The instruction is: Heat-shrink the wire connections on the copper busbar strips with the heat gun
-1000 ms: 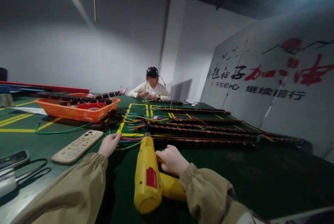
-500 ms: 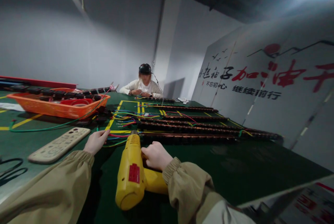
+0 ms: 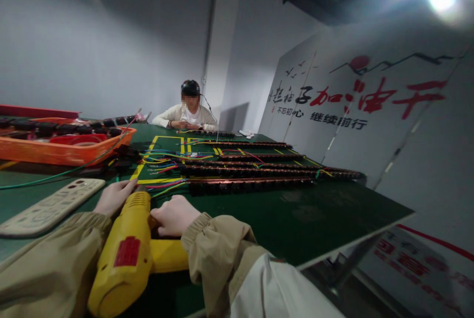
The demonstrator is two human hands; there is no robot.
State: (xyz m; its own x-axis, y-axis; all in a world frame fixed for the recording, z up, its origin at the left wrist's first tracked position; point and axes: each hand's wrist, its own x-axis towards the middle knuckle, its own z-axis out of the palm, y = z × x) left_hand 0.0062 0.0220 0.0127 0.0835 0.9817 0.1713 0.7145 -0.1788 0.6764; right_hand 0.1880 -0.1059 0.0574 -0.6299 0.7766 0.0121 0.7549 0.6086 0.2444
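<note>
While my right grip (image 3: pixel 176 216) is closed around the handle of the yellow heat gun (image 3: pixel 124 254), my left grip (image 3: pixel 115 198) reaches to the near colored wires (image 3: pixel 168 187); whether its fingers are clamped on one, I cannot tell. The gun is right in front of me, nozzle pointing away, its tip just beside my left fingertips, and its body hides part of the green desk (image 3: pixel 333 219). To my left lies a beige power strip (image 3: pixel 52 207), and beyond it an orange basket (image 3: pixel 74 154) full of dark parts, with a loose green wire (image 3: pixel 55 180) trailing in front. Ahead, black strips (image 3: pixel 252 186) stretch off to the right, wires at their left ends; across from me sits a co-worker (image 3: pixel 188 113). I count one gun, one power strip, one basket, one co-worker and at least five strips; the wires overlap too much to number.
</note>
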